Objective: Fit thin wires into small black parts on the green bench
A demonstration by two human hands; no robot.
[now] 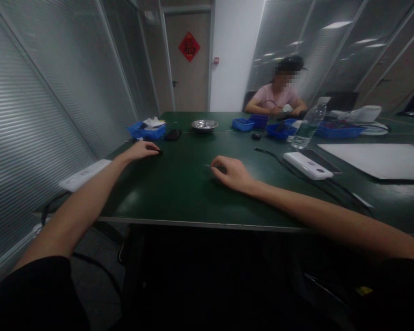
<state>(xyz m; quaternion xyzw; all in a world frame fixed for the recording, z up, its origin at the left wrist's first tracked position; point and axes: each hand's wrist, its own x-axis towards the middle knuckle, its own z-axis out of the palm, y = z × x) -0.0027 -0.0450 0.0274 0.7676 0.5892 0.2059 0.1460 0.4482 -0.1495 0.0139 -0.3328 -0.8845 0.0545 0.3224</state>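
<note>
My left hand (pixel 141 151) reaches over the left part of the green table (pixel 179 193), its fingers closed on a small black piece (pixel 160 152) whose kind I cannot make out. Nearer the middle, my right hand (pixel 232 172) rests low over the tabletop with its fingers curled round a slim tool with a thin metal tip (pixel 207 165). That tip points left, towards my left hand. Most of the tool's handle is hidden in my palm. A clear gap separates the two hands.
Beyond my hands are a blue tray (pixel 146 131), a black case (pixel 173 134) and a metal bowl (pixel 204 126). To the right stand a water bottle (pixel 310 124), a white power bank (pixel 307 166) with a cable, and a white board (pixel 379 161). Another person (pixel 279 99) sits across.
</note>
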